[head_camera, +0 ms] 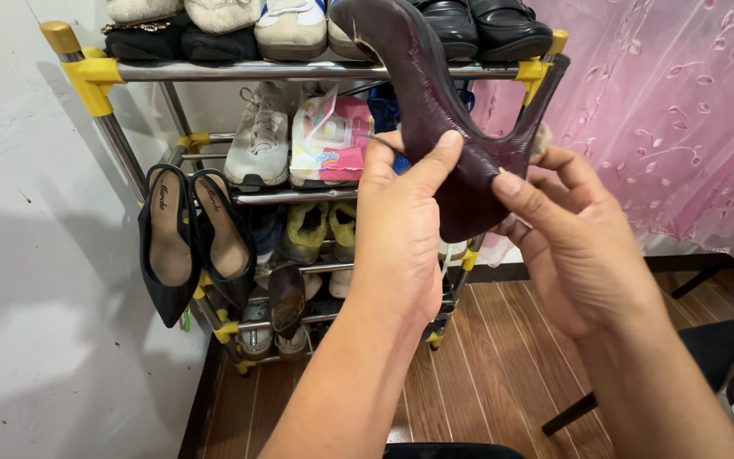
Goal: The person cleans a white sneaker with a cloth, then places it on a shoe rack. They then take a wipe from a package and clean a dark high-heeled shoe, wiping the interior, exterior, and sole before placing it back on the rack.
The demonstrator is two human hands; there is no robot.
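Up in front of the metal shoe rack (316, 72), a dark purple high-heeled shoe (435, 110) is held sole-side toward the camera. The left hand (397, 229) pinches its sole with curled fingers, while the right hand (571, 229) grips its heel end. Black pointed pumps (189, 238) hang on the rack's left side.

One package on the shoe rack

A flat pink-and-white plastic packet (330, 140) stands on the second shelf, beside white sneakers (260, 136).

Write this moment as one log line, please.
left hand: grips heel shoe | right hand: grips shoe | shoe: dark, sole toward camera | behind: rack
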